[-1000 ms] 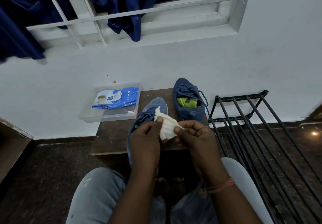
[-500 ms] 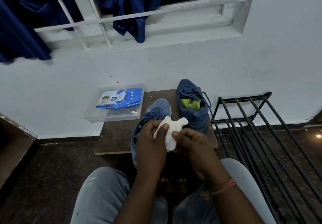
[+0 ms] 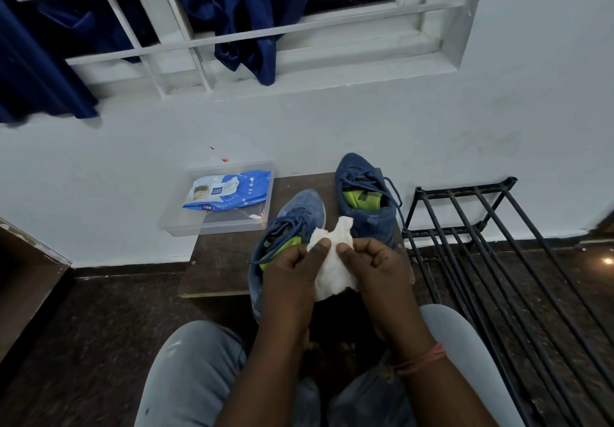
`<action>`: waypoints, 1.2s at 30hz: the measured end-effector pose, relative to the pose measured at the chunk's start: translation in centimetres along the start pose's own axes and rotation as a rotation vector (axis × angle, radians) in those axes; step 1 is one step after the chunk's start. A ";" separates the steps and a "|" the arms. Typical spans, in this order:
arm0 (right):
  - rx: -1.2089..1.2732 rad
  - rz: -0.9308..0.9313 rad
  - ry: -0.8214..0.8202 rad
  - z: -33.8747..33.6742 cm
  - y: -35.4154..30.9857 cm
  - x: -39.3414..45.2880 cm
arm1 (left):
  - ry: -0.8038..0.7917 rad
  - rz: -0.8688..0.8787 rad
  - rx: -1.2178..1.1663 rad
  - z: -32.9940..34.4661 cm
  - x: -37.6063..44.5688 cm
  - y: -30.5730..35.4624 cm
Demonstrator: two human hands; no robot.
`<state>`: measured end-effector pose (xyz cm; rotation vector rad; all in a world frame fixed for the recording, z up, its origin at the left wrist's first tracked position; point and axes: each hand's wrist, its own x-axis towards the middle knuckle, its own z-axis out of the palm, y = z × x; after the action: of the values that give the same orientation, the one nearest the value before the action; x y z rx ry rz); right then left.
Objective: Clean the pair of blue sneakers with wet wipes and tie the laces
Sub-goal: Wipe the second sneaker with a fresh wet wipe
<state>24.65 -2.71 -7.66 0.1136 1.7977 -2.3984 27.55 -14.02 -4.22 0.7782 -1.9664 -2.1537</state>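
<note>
Two blue sneakers stand on a small dark wooden table (image 3: 226, 260). The left sneaker (image 3: 299, 209) is lighter blue, its laces loose, and my hands hide its heel. The right sneaker (image 3: 362, 194) is darker with a green insole and untied laces. A crumpled white wet wipe (image 3: 335, 267) is held between both hands just in front of the shoes. My left hand (image 3: 292, 277) pinches its left edge with the thumb. My right hand (image 3: 375, 270) grips its right side with curled fingers.
A clear plastic tray (image 3: 216, 225) at the table's back left holds a blue pack of wet wipes (image 3: 229, 192). A black metal rack (image 3: 498, 260) stands to the right. The white wall and a barred window with blue curtains (image 3: 246, 21) lie behind. My knees are below.
The wipe has been drawn out wider between my hands and hangs lower. Both hands stayed in front of the sneakers, which have not moved.
</note>
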 end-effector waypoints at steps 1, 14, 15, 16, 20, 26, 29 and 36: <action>-0.010 -0.009 -0.017 -0.1 -0.1 0.0 | 0.044 0.001 -0.048 -0.1 0.0 0.0; 0.134 -0.188 -0.266 -0.8 -0.9 -0.7 | 0.176 0.150 -0.132 -0.7 -0.2 1.5; 0.141 -0.163 -0.278 -0.8 -1.0 -0.7 | 0.097 0.185 -0.155 -1.0 -0.3 1.5; 0.157 -0.135 -0.302 -1.0 -1.1 -0.6 | 0.010 0.218 -0.157 -1.2 -0.2 1.6; 0.119 -0.092 -0.347 -1.4 -1.0 -0.1 | -0.212 0.276 0.066 -2.5 -0.1 1.5; -0.156 -0.154 -0.227 -2.7 -0.8 0.6 | -0.124 0.438 0.601 -4.5 0.0 2.2; -0.380 -0.308 -0.181 -2.9 -0.5 0.7 | -0.085 0.471 0.728 -4.6 0.1 2.3; 0.381 0.007 -0.380 -1.7 -0.5 0.2 | -0.085 0.378 0.498 -3.6 0.0 2.7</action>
<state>24.35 -0.98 -7.67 -0.2773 1.1683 -2.5145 28.52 -17.65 -1.75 0.3225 -2.4913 -1.5279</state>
